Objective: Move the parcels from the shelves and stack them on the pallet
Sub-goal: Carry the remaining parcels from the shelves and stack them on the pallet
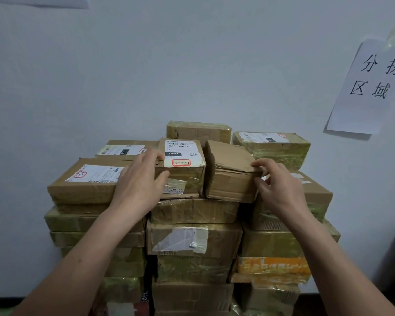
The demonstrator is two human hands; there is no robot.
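Left hand: fingers over top, thumb on front of labelled parcel, clamped, apparently to steady it. Right hand: fingers pinching corner of plain parcel, likely nudging it flush alongside. Both parcels atop stack against wall; pallet hidden.

Two arms enter from the lower corners of the frame: the left forearm from the lower left, the right forearm from the lower right. Both are bare from the bottom edge up to the wrists, slim and smooth. A small dark mole marks the left forearm, low in the frame. The left hand and the right hand, near the middle of the frame, are bare too, with long, slender fingers and tendons showing on their backs.
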